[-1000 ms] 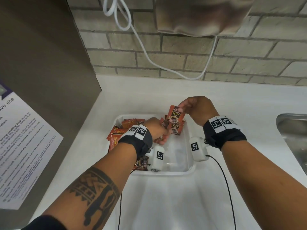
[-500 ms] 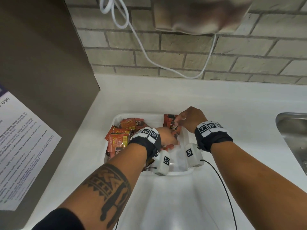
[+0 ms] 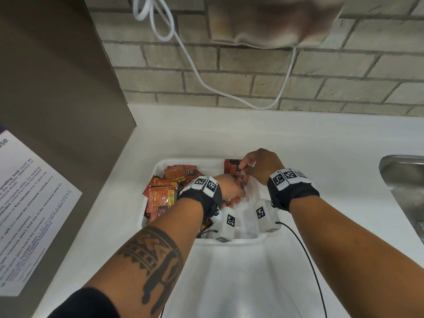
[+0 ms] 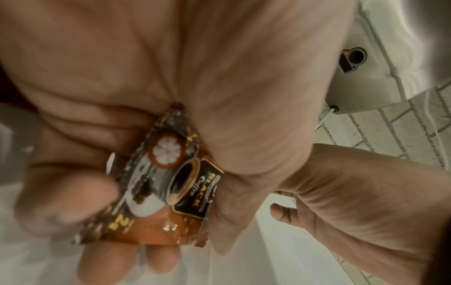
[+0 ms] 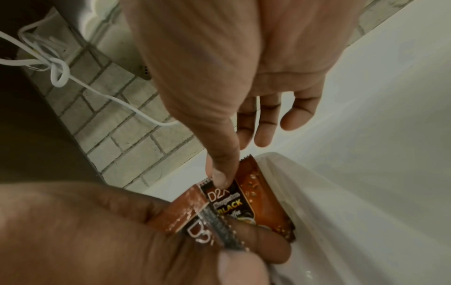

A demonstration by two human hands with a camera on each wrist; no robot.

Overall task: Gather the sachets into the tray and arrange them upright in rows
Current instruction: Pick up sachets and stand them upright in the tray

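A white tray [image 3: 229, 243] sits on the white counter. Several orange-brown coffee sachets [image 3: 161, 196] lie heaped in its left half. A few sachets [image 3: 231, 165] stand upright in the far right corner. My right hand [image 3: 243, 167] pinches the top of one of them; in the right wrist view its thumb [image 5: 220, 173] presses the sachet [image 5: 258, 202] close to the tray wall [image 5: 341, 221]. My left hand [image 3: 238, 199] is just in front of it, inside the tray, and grips another sachet [image 4: 171, 192] between thumb and fingers. Most of the tray floor is hidden by the wrists.
A steel sink [image 3: 403, 180] lies at the right edge of the counter. A dark panel with a paper notice [image 3: 29, 203] rises on the left. A white cable [image 3: 229, 95] loops along the brick wall behind. A thin black cable [image 3: 305, 253] trails over the near counter.
My right hand has come down with its sachet from above the tray into the far right corner. My left hand stayed in the tray and followed it toward that corner.
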